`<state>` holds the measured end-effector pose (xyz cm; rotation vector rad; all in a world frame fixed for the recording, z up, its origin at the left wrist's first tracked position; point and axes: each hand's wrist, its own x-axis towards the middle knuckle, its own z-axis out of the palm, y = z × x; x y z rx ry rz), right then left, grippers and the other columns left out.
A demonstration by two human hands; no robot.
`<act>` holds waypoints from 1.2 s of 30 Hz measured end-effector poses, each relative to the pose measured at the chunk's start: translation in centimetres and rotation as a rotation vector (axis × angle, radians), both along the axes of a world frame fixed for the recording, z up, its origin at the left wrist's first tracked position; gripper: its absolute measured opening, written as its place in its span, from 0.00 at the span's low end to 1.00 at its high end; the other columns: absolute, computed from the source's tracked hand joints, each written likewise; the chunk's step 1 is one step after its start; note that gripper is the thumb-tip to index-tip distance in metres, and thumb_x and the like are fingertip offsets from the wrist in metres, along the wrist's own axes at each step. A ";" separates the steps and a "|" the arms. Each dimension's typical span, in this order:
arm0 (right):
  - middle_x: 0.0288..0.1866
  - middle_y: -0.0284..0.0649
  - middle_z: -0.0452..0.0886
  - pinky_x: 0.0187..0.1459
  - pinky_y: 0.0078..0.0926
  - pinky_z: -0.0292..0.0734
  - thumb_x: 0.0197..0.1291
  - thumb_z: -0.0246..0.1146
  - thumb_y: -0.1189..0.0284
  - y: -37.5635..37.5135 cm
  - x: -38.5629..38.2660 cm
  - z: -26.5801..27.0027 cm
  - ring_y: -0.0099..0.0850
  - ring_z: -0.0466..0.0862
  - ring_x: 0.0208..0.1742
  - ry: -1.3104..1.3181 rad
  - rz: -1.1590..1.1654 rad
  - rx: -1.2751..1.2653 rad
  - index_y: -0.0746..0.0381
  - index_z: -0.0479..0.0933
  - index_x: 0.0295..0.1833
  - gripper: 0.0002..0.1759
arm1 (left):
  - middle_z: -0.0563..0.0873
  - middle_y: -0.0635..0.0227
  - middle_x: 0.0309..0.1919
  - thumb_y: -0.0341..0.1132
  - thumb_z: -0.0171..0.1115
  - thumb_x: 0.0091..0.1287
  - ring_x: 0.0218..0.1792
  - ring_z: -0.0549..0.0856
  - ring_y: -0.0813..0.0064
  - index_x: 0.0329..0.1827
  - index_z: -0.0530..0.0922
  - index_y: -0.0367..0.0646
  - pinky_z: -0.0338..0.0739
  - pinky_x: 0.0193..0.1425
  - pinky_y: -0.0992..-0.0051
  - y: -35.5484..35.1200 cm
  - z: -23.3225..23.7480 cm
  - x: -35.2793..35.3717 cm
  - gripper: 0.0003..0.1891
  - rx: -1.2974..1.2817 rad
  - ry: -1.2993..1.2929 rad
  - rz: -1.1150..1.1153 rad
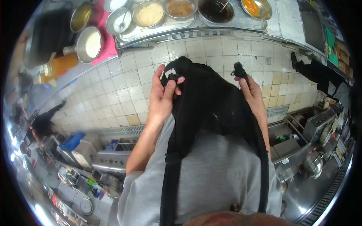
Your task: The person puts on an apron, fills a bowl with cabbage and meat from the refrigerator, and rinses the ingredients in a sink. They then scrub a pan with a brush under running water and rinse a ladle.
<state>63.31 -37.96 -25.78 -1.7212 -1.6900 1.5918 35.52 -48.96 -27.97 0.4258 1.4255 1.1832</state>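
Note:
Black fabric with shoulder straps (211,90) hangs over the front of a grey shirt (215,169). At its upper left, my left hand (164,90) is closed on a black buckle (172,76), thumb on top, with a loop of strap beside the fingers. Across from it, my right hand (250,90) pinches a black strap end (240,71) that stands up above the thumb. The two held pieces are apart, with the black fabric between them.
Metal bowls (149,14) of ingredients stand along the far counter, beside a pink cloth (107,41). Stoves and sinks (284,145) lie at both sides behind me. People in dark clothes (320,75) stand at the far right and far left on the tiled floor (109,98).

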 end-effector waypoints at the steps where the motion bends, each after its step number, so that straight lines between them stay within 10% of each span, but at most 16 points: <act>1: 0.31 0.31 0.77 0.38 0.23 0.71 0.78 0.57 0.55 0.0 0.0 0.3 0.20 0.73 0.34 0.004 -0.031 -0.044 0.68 0.80 0.54 0.24 | 0.88 0.59 0.49 0.32 0.55 0.80 0.35 0.79 0.85 0.84 0.45 0.43 0.74 0.42 0.84 0.2 0.3 0.0 0.36 -0.017 0.022 -0.014; 9: 0.38 0.35 0.81 0.46 0.25 0.74 0.77 0.60 0.61 0.3 0.5 -0.1 0.21 0.75 0.42 0.042 -0.058 -0.056 0.67 0.79 0.55 0.18 | 0.89 0.59 0.46 0.29 0.52 0.80 0.30 0.81 0.84 0.85 0.40 0.54 0.74 0.33 0.84 1.8 1.9 0.8 0.37 -0.038 0.120 -0.102; 14: 0.45 0.34 0.84 0.52 0.26 0.76 0.75 0.63 0.65 0.8 -0.8 0.7 0.21 0.78 0.47 0.231 -0.051 -0.103 0.67 0.78 0.62 0.19 | 0.86 0.59 0.49 0.30 0.54 0.80 0.33 0.80 0.84 0.77 0.55 0.52 0.74 0.35 0.84 0.9 1.6 0.3 0.27 0.066 0.232 -0.160; 21: 0.21 0.26 0.70 0.23 0.15 0.55 0.80 0.47 0.47 1.2 0.0 -1.2 0.15 0.63 0.19 0.224 -0.038 -0.192 0.65 0.81 0.58 0.31 | 0.88 0.60 0.47 0.29 0.53 0.80 0.31 0.83 0.82 0.71 0.63 0.44 0.74 0.31 0.82 0.7 0.5 -0.5 0.19 0.106 0.124 -0.160; 28: 0.16 0.25 0.63 0.18 0.18 0.46 0.78 0.42 0.40 1.6 0.1 -0.7 0.15 0.56 0.15 0.329 -0.155 -0.341 0.63 0.80 0.58 0.37 | 0.89 0.57 0.43 0.36 0.56 0.80 0.31 0.83 0.83 0.73 0.62 0.48 0.74 0.31 0.84 2.0 2.6 0.8 0.23 -0.052 0.049 -0.013; 36: 0.17 0.27 0.65 0.23 0.20 0.61 0.79 0.45 0.43 1.8 -0.1 -0.6 0.18 0.65 0.19 0.144 0.015 -0.226 0.66 0.82 0.57 0.36 | 0.87 0.58 0.47 0.34 0.52 0.81 0.35 0.86 0.79 0.68 0.69 0.43 0.77 0.34 0.82 1.8 1.5 -0.2 0.16 0.005 0.055 -0.191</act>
